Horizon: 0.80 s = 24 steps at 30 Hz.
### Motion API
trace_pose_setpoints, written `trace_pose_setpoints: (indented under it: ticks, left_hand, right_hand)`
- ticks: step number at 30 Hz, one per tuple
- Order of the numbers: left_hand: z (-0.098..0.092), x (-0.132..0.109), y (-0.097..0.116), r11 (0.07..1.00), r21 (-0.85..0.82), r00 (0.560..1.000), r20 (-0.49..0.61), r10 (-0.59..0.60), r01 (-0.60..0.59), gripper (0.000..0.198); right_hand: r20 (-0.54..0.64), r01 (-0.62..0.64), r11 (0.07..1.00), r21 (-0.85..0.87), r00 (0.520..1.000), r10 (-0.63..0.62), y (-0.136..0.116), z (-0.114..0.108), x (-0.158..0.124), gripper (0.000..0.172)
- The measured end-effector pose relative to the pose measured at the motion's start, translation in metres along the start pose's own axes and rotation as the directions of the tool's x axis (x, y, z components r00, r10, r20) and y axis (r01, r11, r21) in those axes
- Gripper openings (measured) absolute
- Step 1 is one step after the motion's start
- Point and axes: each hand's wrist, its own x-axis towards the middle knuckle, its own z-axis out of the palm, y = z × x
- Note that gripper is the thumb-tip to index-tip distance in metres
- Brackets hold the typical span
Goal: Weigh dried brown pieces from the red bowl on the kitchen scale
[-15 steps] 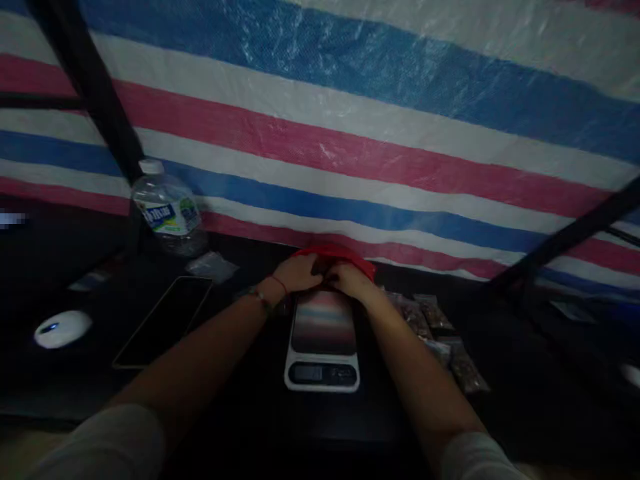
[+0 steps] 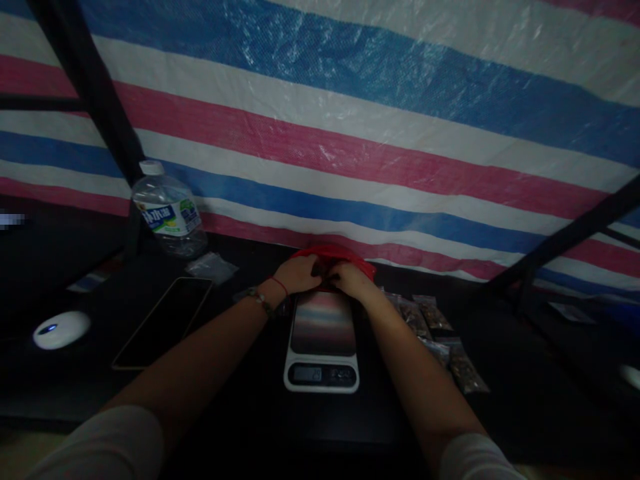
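Observation:
Both my arms reach forward over a dark table. My left hand point(image 2: 300, 274) and my right hand point(image 2: 349, 278) meet just behind a small kitchen scale point(image 2: 323, 341), with fingers curled into a red plastic bag point(image 2: 334, 255). The bag lies against the striped tarp wall. What sits inside the bag is hidden by my fingers. The scale's shiny plate is bare and its display faces me.
A water bottle point(image 2: 167, 212) stands at the back left, with a small clear packet point(image 2: 211, 267) beside it. A dark phone point(image 2: 165, 321) and a white mouse point(image 2: 61, 329) lie left. Several small filled packets point(image 2: 440, 337) lie right of the scale. Black frame bars cross both sides.
My hands have barely shifted; the fingers moved slightly on the red bag. Everything else stays put.

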Motion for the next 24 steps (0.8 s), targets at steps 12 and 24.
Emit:
trace_pose_setpoints:
  ticks: [12, 24]
  left_hand:
    - [-0.0017, -0.0011, 0.0024, 1.0, -0.009, 0.999, -0.015, 0.029, -0.029, 0.028]
    - [-0.0013, -0.0016, 0.0052, 0.996, -0.056, 0.998, -0.015, 0.068, -0.069, 0.028]
  right_hand:
    - [0.084, -0.066, 0.998, 0.011, 0.994, 0.065, 0.001, -0.0028, -0.0046, 0.02]
    - [-0.251, -0.131, 0.985, 0.116, 0.955, 0.156, 0.005, -0.0021, 0.0031, 0.027]
